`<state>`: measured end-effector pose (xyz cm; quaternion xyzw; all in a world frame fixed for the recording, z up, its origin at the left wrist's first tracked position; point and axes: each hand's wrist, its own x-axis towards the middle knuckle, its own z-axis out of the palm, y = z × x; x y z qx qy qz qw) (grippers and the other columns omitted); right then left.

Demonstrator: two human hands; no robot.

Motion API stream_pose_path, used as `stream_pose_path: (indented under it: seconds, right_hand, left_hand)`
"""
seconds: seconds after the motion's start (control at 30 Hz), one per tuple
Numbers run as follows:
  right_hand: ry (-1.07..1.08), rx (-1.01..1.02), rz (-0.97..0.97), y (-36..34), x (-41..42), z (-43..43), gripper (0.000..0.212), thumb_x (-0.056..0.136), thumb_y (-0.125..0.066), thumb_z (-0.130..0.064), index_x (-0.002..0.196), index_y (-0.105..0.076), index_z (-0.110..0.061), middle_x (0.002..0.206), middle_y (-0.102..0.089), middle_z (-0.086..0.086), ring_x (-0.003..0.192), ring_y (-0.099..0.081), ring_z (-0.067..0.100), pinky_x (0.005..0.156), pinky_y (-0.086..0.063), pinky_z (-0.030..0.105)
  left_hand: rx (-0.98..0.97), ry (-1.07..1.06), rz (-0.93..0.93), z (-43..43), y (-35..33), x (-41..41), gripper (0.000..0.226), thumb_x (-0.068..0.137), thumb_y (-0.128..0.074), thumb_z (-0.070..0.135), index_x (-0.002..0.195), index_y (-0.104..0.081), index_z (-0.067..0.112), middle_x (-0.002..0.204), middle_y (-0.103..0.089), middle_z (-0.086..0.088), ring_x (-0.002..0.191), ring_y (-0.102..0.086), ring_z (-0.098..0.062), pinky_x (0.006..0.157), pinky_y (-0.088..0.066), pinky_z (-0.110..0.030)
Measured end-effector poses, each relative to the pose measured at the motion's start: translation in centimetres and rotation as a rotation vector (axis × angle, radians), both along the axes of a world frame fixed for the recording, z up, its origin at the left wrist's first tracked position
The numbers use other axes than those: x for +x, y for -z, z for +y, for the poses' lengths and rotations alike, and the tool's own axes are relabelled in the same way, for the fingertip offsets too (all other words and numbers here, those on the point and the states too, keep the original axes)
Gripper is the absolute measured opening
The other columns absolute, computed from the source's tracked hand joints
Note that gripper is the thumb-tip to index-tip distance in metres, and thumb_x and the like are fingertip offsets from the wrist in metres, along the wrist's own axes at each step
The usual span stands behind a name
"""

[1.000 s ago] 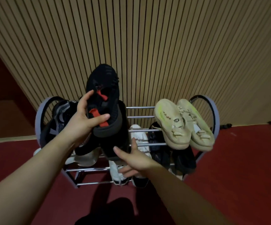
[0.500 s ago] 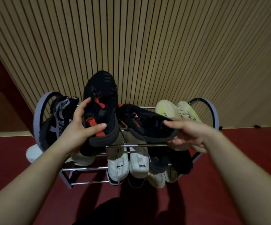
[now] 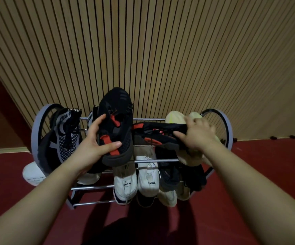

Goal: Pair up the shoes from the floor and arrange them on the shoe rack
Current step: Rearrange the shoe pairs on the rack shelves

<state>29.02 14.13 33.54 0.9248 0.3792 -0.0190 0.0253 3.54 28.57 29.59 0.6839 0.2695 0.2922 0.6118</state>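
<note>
A metal shoe rack (image 3: 221, 124) with round end hoops stands against the slatted wall. My left hand (image 3: 97, 138) grips a black shoe with red tabs (image 3: 118, 110), toe pointing up and away over the top shelf. My right hand (image 3: 196, 133) holds its matching black and red shoe (image 3: 153, 137), lying on its side across the top bars, just right of the first. A grey and black knit pair (image 3: 63, 135) fills the top shelf's left end. Pale yellow-green shoes (image 3: 173, 115) sit at the right end, mostly hidden by my right hand.
Lower shelves hold white sneakers (image 3: 136, 181), dark shoes (image 3: 171, 175) and cream shoes (image 3: 168, 198). Another white shoe (image 3: 32, 174) pokes out at the lower left. Red carpet (image 3: 266, 165) surrounds the rack; the wooden slat wall (image 3: 143, 50) is right behind it.
My right hand picked up the second black and red shoe from below and brought it onto the top shelf beside the first. My left hand has kept its shoe nearly still.
</note>
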Motion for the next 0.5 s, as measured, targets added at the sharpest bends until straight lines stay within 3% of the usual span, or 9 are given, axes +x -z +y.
stream_pose_path:
  seconds: [0.1,0.27,0.37,0.5]
  right_hand:
    - [-0.257,-0.051,0.029,0.7,-2.9,3.0,0.093,0.08,-0.045,-0.073,0.151,-0.001,-0.032,0.158,-0.011,0.01,0.146,-0.003,0.032,0.115,-0.001,0.053]
    - [-0.341,-0.308,0.038,2.8,-5.6,8.7,0.123,0.067,-0.062,-0.074,0.147,0.021,-0.031,0.159,0.003,0.014,0.144,0.003,0.04,0.114,0.005,0.055]
    - [-0.291,-0.349,-0.029,3.4,-5.6,10.4,0.128,0.067,-0.068,-0.069,0.145,0.025,-0.029,0.158,0.0,0.018,0.143,-0.006,0.043,0.114,-0.003,0.056]
    - [-0.269,-0.366,-0.026,3.2,-5.6,10.6,0.119,0.074,-0.07,-0.052,0.148,0.019,-0.026,0.151,-0.024,0.018,0.137,-0.026,0.038,0.113,-0.015,0.052]
  left_hand:
    - [0.007,0.005,0.006,-0.1,0.0,-0.2,0.088,0.076,-0.071,0.004,0.143,-0.023,0.036,0.12,-0.043,0.027,0.094,-0.052,0.024,0.077,-0.047,-0.004]
    - [0.028,-0.022,0.018,-0.1,-0.2,-1.6,0.088,0.076,-0.072,0.006,0.141,-0.023,0.041,0.124,-0.041,0.025,0.1,-0.049,0.021,0.076,-0.045,-0.001]
    - [0.046,-0.017,0.02,-0.1,-0.4,-2.6,0.087,0.077,-0.071,0.004,0.141,-0.023,0.039,0.12,-0.039,0.03,0.095,-0.049,0.027,0.074,-0.044,0.0]
    - [0.038,0.002,0.022,0.4,-0.2,-3.6,0.088,0.075,-0.072,0.009,0.139,-0.023,0.043,0.123,-0.039,0.032,0.1,-0.048,0.026,0.081,-0.045,-0.004]
